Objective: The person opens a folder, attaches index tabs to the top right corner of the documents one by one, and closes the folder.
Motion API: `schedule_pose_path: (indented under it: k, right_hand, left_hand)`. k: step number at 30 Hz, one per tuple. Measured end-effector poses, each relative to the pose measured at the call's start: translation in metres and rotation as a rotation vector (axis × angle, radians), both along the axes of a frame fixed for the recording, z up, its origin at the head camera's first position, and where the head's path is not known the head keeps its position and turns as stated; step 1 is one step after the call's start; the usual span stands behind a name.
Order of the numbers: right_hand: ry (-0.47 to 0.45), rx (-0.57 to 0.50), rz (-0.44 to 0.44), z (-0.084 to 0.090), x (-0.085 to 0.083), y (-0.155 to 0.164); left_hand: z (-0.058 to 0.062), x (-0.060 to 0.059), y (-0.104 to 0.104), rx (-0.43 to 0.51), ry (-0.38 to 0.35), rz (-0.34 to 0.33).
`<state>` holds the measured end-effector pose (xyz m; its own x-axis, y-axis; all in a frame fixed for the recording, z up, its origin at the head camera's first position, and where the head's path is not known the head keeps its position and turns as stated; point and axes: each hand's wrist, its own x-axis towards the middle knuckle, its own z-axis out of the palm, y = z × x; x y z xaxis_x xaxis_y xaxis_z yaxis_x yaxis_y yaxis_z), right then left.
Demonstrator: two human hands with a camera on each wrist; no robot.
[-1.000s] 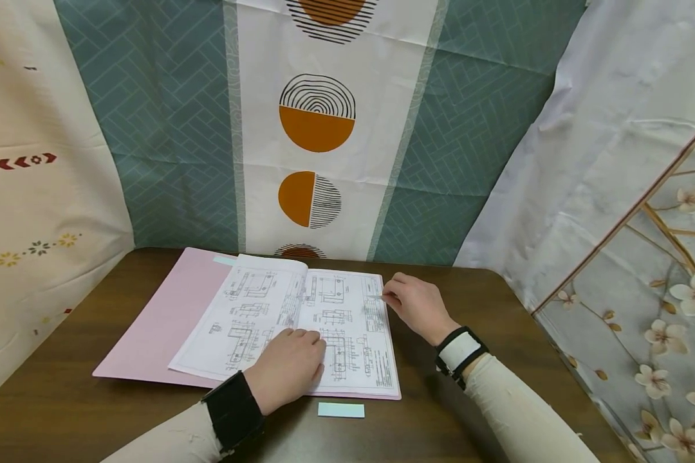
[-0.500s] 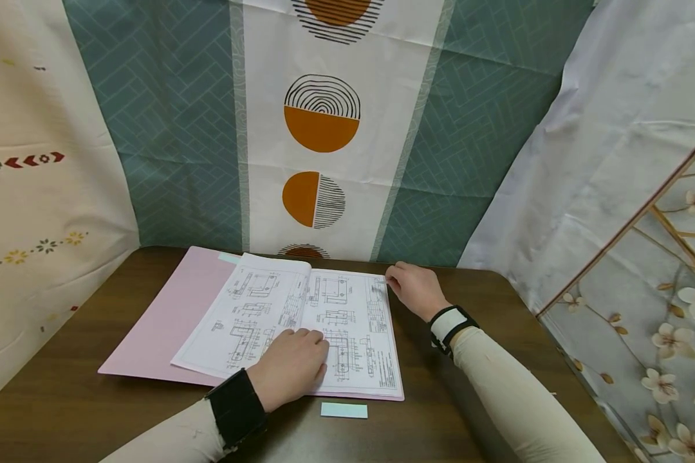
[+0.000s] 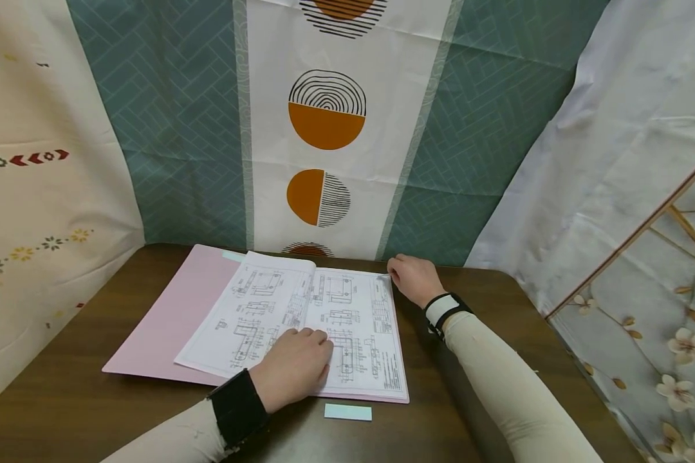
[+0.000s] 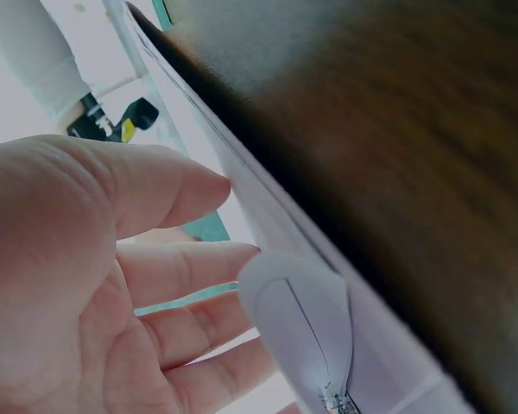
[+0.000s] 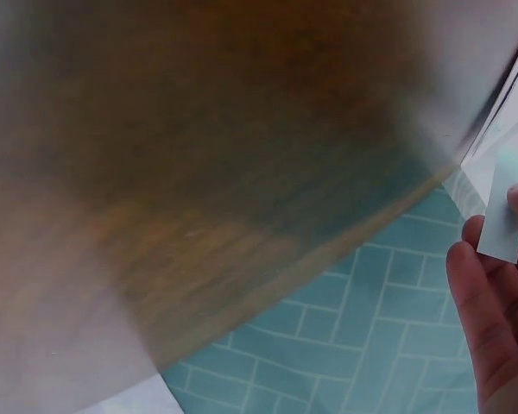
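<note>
Right of centre, the right hand point(image 3: 415, 280) pinched a pale paper strip point(image 5: 500, 226) by the mid-frame drawing booklet point(image 3: 350, 308)'s upper-right corner, while the left hand point(image 3: 294, 368) rested relaxed on it, lower centre, where steady pressure seemed best for alignment.

A teal and white cloth point(image 3: 382, 138) hangs on the far side of the brown desk point(image 3: 500, 308), its white band bearing 4 orange round motifs point(image 3: 327, 128) with black lines. On the left hangs a cream cloth point(image 3: 52, 206) with small flowers; on the right, a white cloth point(image 3: 625, 193) printed with blossoms point(image 3: 676, 391).
</note>
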<state>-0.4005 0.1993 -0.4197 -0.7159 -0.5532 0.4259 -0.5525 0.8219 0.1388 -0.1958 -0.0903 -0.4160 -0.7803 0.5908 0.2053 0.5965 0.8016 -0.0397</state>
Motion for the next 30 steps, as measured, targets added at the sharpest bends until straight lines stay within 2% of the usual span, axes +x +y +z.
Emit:
schedule_pose_path:
  k: [18, 25, 30]
  right_hand:
    - [-0.038, 0.147, -0.005, -0.0037, -0.0070, 0.0006]
    - [-0.046, 0.139, 0.024, -0.0068, -0.0093, 0.0035]
    - [-0.046, 0.129, 0.055, -0.0090, -0.0093, 0.0062]
  left_hand:
    - [0.0006, 0.0029, 0.0012, 0.001, -0.020, 0.004]
    - [0.0012, 0.0031, 0.0005, -0.002, 0.021, -0.005]
    - [0.0011, 0.0029, 0.0005, -0.001, 0.024, -0.006]
